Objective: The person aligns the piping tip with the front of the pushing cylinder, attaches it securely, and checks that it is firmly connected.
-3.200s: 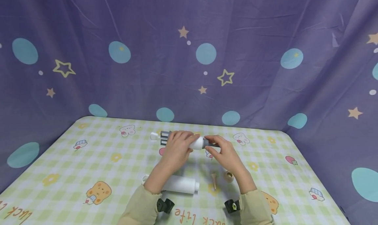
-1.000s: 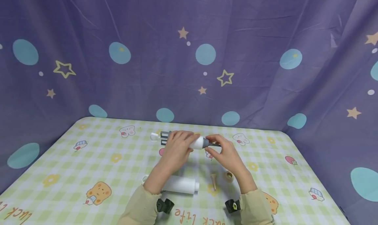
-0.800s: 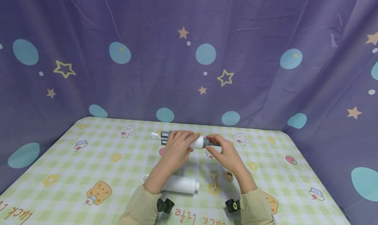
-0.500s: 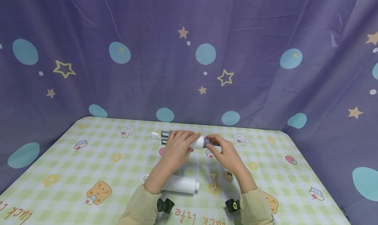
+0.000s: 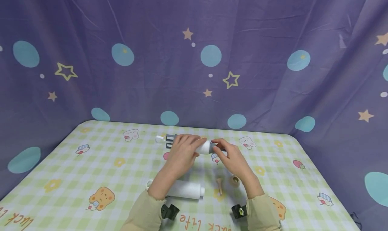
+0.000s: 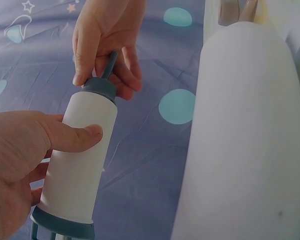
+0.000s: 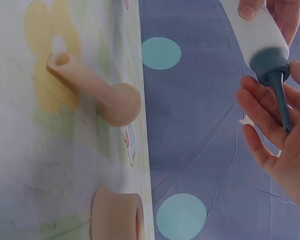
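Observation:
A white tube (image 6: 82, 150) lies across the grip of my left hand (image 5: 181, 153), thumb along its side and fingers behind it. At its right end sits a dark grey nozzle cap (image 6: 100, 88) with a thin spout (image 7: 281, 105). The thumb and fingers of my right hand (image 5: 234, 159) pinch the collar of that cap, and the spout runs between the fingers. Out of the tube's left end come a grey slotted frame (image 5: 169, 141) and a white ring (image 5: 160, 140). Both hands hold the tube above the table.
A second white cylinder (image 5: 185, 189) with a ring at its end lies on the checked tablecloth (image 5: 133, 173), partly behind my left forearm. Nearer my right forearm are a beige funnel-shaped nozzle (image 5: 220, 186) and a beige collar (image 5: 235, 180). A purple curtain (image 5: 169, 83) hangs behind.
My right thumb and fingers have shifted around the nozzle cap, covering more of the spout. The tube has moved very slightly right. The things on the cloth stay put.

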Action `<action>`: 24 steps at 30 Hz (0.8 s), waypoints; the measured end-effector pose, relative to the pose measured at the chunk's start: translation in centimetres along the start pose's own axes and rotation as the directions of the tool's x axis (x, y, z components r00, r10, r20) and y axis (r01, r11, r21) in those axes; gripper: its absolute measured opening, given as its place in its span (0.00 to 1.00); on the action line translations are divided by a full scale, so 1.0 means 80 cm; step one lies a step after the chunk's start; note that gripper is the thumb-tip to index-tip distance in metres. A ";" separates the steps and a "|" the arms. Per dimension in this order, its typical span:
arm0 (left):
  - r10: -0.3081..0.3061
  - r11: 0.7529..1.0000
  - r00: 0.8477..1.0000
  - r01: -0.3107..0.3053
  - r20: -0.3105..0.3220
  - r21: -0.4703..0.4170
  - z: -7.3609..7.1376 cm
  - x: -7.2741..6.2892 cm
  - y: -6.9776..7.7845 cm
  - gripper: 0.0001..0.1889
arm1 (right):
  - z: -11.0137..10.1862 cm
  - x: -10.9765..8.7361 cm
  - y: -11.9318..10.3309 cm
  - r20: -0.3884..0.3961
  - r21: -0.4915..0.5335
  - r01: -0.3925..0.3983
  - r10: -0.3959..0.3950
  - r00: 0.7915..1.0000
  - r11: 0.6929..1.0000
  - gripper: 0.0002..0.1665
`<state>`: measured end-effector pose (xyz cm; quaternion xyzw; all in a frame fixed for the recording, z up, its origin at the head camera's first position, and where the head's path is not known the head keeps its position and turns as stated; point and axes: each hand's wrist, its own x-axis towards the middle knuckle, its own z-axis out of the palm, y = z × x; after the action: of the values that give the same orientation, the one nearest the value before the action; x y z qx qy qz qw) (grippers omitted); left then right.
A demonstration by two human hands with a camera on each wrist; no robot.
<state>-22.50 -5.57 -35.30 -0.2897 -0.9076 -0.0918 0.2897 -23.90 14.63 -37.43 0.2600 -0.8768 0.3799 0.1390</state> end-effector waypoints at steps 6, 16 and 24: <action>-0.014 1.000 1.000 0.014 0.003 -0.019 -0.001 0.000 -0.001 0.29 | 0.000 0.000 0.001 0.014 -0.012 -0.035 0.035 0.999 0.999 0.22; -0.009 1.000 1.000 0.008 -0.012 -0.027 -0.002 -0.002 -0.002 0.29 | 0.000 0.000 0.003 -0.029 -0.010 0.073 -0.073 0.997 0.997 0.26; -0.009 0.999 1.000 0.008 -0.026 -0.039 -0.003 -0.002 -0.003 0.29 | 0.000 0.002 0.001 -0.065 -0.013 0.146 -0.146 0.987 0.989 0.25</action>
<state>-22.42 -5.88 -35.22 -0.2902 -0.9030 -0.1143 0.2954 -24.08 14.67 -37.43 0.3104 -0.8519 0.3736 0.1960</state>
